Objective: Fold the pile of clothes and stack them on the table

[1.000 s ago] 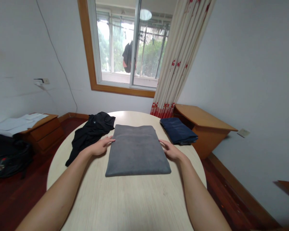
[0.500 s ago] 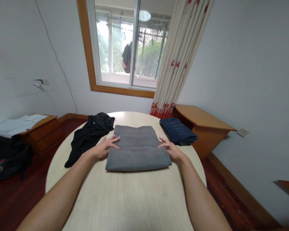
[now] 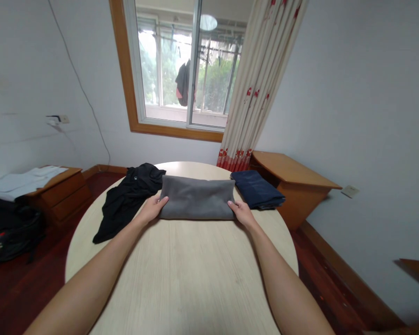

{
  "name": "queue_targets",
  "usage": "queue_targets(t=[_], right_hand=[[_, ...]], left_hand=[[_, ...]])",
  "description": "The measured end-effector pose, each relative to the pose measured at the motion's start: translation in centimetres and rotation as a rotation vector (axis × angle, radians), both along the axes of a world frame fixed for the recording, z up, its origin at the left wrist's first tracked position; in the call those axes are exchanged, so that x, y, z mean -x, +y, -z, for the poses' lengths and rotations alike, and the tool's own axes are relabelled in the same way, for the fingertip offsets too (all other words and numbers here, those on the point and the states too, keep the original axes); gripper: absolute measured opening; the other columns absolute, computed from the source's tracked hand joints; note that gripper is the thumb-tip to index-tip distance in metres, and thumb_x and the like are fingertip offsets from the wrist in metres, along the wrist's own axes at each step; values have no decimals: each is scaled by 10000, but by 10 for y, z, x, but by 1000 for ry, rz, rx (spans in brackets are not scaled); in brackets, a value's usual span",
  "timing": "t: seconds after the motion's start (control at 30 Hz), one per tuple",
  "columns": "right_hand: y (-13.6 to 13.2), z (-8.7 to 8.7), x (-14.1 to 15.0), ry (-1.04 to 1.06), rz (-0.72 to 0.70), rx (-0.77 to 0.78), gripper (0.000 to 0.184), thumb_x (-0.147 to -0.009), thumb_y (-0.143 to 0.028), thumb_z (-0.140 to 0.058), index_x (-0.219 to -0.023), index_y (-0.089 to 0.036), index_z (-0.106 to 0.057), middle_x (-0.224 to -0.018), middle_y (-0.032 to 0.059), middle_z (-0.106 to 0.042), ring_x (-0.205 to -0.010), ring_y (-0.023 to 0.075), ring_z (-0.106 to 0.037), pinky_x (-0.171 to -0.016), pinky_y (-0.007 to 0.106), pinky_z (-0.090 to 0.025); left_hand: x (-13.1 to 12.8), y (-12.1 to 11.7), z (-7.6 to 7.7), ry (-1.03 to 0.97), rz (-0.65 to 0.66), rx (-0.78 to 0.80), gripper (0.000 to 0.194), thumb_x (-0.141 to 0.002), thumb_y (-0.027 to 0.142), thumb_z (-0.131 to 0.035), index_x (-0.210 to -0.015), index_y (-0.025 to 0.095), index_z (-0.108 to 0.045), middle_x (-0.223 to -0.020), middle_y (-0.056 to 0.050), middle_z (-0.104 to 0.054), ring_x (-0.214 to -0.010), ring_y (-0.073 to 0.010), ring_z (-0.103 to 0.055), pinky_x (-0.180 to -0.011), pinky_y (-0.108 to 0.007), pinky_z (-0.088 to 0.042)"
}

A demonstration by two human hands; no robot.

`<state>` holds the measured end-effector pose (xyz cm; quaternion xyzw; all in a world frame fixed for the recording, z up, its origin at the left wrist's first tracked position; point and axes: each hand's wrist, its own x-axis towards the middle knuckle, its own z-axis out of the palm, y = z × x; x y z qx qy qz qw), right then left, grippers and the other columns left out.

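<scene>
A grey folded cloth [image 3: 197, 197] lies across the far half of the round pale wooden table [image 3: 181, 274], folded to a narrow band. My left hand [image 3: 153, 208] grips its near left corner, thumb on top. My right hand [image 3: 240, 212] grips its near right corner the same way. Both forearms reach across the table from the near edge.
A crumpled black garment [image 3: 127, 197] lies left of the grey cloth. A folded dark blue cloth [image 3: 257, 190] sits on the table's far right. A wooden side table [image 3: 293, 179] stands behind it, a low wooden cabinet [image 3: 61, 190] and a black bag [image 3: 7, 228] at left.
Both hands have taken the grey cloth's near edge and folded it away from me over the far half; the cloth now shows about half its former depth.
</scene>
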<state>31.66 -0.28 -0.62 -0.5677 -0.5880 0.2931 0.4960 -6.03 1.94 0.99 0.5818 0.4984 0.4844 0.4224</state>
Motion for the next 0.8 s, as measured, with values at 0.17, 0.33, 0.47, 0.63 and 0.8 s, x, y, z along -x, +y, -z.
queue_targets(t=[0.17,0.33,0.47,0.63,0.8], right_hand=[[0,3,-1,16,70,52,582,-716,-624,-665,-1027,-132,-647,-781,91,-724,-736,236,-665,-628,310,-493],[-14,-2,-8,127,-161,140,749,-659,-467,-788,-1289,-179,-504,-896,85,-737,-739,205,-664,-574,270,-470],[-12,-6,-5,93,-79,70,658,-677,-452,-749,-1227,-161,-536,-608,-24,-629,-545,150,-558,-515,245,-391],[-11,-11,-9,-20,107,133,483,-607,-334,-752,-1032,-148,-616,-477,-78,-496,-481,132,-479,-494,235,-330],[-32,-18,-19,59,-106,382,468,-558,-329,-788,-969,-159,-644,-651,17,-657,-556,164,-564,-526,265,-394]], left_hand=[[10,11,8,46,-10,83,872,-625,625,-748,-1284,82,-568,-743,-63,-709,-691,-217,-649,-600,-278,-443],[20,-2,2,147,134,39,805,-571,559,-804,-1192,87,-605,-510,55,-566,-460,-146,-520,-492,-240,-335],[16,-4,-3,164,74,48,708,-553,541,-812,-1086,107,-641,-510,36,-585,-469,-151,-532,-486,-240,-331],[19,-8,-9,204,81,226,571,-454,473,-878,-854,163,-611,-503,24,-594,-452,-160,-543,-464,-244,-339],[35,-23,-13,297,430,451,526,-445,550,-885,-695,189,-596,-460,11,-572,-427,-171,-554,-464,-252,-363]])
